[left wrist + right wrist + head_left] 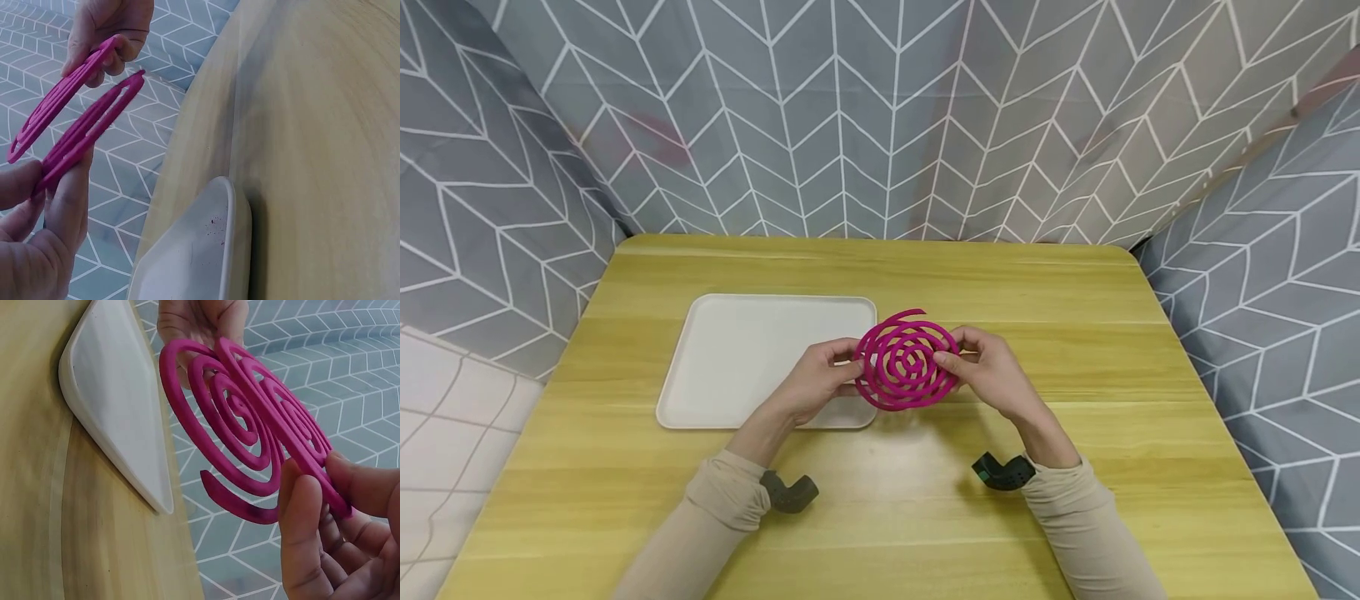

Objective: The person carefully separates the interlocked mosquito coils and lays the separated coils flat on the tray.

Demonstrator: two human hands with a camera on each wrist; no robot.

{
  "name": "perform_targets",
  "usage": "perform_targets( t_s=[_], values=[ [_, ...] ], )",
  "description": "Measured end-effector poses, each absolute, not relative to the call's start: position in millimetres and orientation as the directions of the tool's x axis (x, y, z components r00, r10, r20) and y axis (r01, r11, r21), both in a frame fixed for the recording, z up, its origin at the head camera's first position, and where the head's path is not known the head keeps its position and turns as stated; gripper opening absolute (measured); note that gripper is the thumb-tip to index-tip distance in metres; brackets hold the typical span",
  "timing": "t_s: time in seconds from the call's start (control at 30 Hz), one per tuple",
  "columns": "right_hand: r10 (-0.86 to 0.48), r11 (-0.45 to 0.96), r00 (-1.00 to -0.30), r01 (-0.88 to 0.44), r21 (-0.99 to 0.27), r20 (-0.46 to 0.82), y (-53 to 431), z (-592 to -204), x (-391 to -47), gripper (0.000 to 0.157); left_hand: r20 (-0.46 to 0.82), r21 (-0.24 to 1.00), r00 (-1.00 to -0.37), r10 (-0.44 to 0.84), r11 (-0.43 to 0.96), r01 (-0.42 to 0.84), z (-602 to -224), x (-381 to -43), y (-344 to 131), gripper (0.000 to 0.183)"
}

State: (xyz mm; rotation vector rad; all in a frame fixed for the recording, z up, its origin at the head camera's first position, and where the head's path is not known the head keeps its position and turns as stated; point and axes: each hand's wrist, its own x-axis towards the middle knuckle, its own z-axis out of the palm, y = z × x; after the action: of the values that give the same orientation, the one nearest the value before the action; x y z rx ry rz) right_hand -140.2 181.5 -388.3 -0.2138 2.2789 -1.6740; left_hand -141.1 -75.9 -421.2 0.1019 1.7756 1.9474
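Two magenta mosquito coils (891, 407) are held up over the table, overlapping in the head view. In the left wrist view, the lower coil (94, 128) is pinched at its rim between the thumb and fingers of my left hand (808, 385). My right hand (996, 375) pinches the other coil (275, 425) by its opposite edge. Both wrist views show a gap between the two flat spirals, which lie roughly side by side, tilted. The left hand's coil has a loose outer end, seen in the right wrist view.
A white tray (752, 350) lies on the wooden table (1037, 283), left of the coils and partly under my left hand. Dark reddish specks show on it in the left wrist view. Patterned grey curtains (865, 117) hang behind and beside the table.
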Motion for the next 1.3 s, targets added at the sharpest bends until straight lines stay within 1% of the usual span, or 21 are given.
perform_targets(
  t_s=[0.33,0.43,0.63,0.77,0.87,1.13,1.3],
  values=[
    [-0.184,0.246,-0.973,0.092,-0.965,-0.140,188,-390,-143,0.025,-0.263,0.964,-0.918,0.298,0.042,-0.262,-416,-143,-79,0.033],
    [-0.128,0.214,-0.980,0.122,-0.969,-0.151,191,-392,-145,0.027,-0.262,0.965,-0.929,0.262,0.096,-0.245,-414,-144,-82,0.032],
    [-0.027,0.119,-0.976,0.212,-0.970,-0.217,194,-398,-150,0.030,-0.266,0.949,-0.947,0.178,0.220,-0.226,-414,-145,-96,0.032],
    [-0.002,0.099,-0.965,0.261,-0.960,-0.263,191,-404,-151,0.031,-0.253,0.931,-0.959,0.125,0.303,-0.206,-414,-146,-114,0.035],
    [-0.012,0.107,-0.957,0.287,-0.952,-0.290,185,-409,-152,0.029,-0.243,0.910,-0.966,0.082,0.364,-0.198,-414,-146,-132,0.038],
    [-0.118,0.135,-0.942,0.297,-0.945,-0.313,153,-419,-149,0.026,-0.200,0.838,-0.977,-0.074,0.504,-0.210,-413,-145,-188,0.044],
    [-0.180,0.147,-0.930,0.297,-0.943,-0.321,128,-424,-145,0.025,-0.206,0.765,-0.971,-0.120,0.598,-0.237,-410,-141,-215,0.046]
  ],
)
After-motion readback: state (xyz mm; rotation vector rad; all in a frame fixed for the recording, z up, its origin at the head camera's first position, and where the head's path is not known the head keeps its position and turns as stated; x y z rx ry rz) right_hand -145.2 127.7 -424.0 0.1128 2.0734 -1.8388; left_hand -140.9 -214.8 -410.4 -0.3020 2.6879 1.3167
